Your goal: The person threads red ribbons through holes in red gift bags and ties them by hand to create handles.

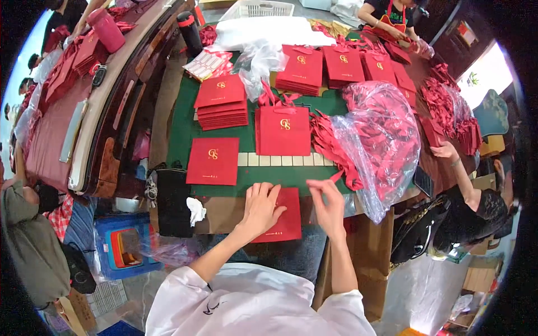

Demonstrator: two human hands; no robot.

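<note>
My left hand (260, 204) lies on a red paper gift bag (288, 224) at the table's near edge, its fingers stretched out over the upper part. Just right of that bag, my right hand (328, 207) is raised with thumb and fingers drawn together. Whatever they may hold is too small to make out. Red ribbons (336, 151) trail close beyond this hand, spilling beside a clear plastic bag (386, 140) full of more ribbon. Another flat red bag (213, 161) lies ahead to the left. Beyond my hands, several bags with a ribbon handle (283, 130) form a stack.
A stack of red bags (221, 106) and rows of finished ones (300, 70) cover the far table. A black bottle (189, 33) stands at the back left. On the right a co-worker's hand (445, 151) touches a red bag. Blue stools (126, 246) sit lower left.
</note>
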